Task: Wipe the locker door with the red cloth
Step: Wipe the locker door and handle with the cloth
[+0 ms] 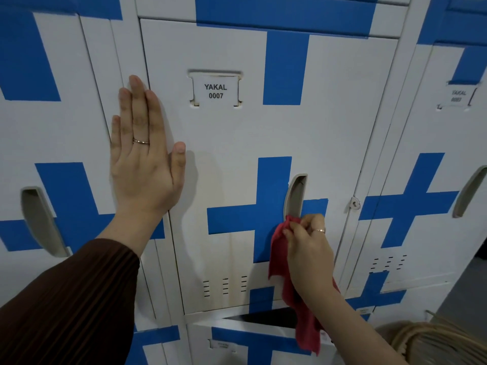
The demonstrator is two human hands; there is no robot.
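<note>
The locker door [237, 133] is white with blue cross shapes and a label reading YAKAL 0007. My left hand [143, 154] lies flat and open against its left edge, fingers pointing up. My right hand [308, 248] grips the red cloth [279, 256] and presses a bunched corner of it at the lower end of the door's recessed handle [296, 196]. The rest of the cloth hangs down below my wrist.
Similar lockers stand to the left [52, 143] and right [432, 164]. The locker door below [250, 338] is tilted ajar, showing a dark gap. A hasp [355, 204] sits on the frame right of the handle. Pale strands [434, 343] fill the bottom right corner.
</note>
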